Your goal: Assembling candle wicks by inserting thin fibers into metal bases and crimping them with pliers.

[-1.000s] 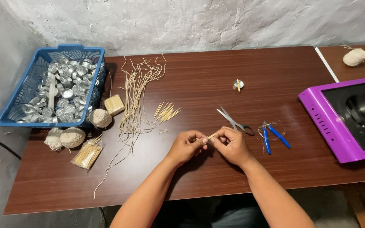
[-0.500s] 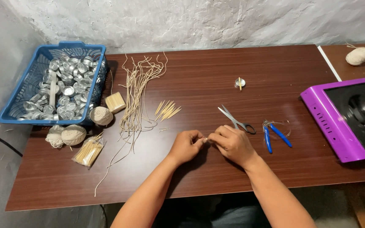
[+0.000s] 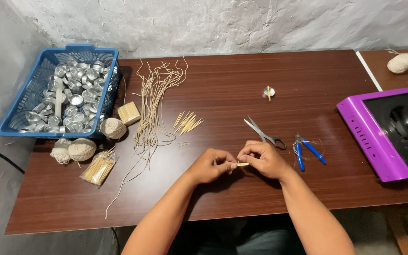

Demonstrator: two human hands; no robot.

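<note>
A short, pale wooden stick (image 3: 242,164) lies level between the fingertips of both hands, pinched at each end, just above the dark brown table (image 3: 242,75). Only its middle shows, thin and straw-coloured. It sits near the table's front edge, just left of the scissors (image 3: 265,134) and well right of the loose stick pile
</note>
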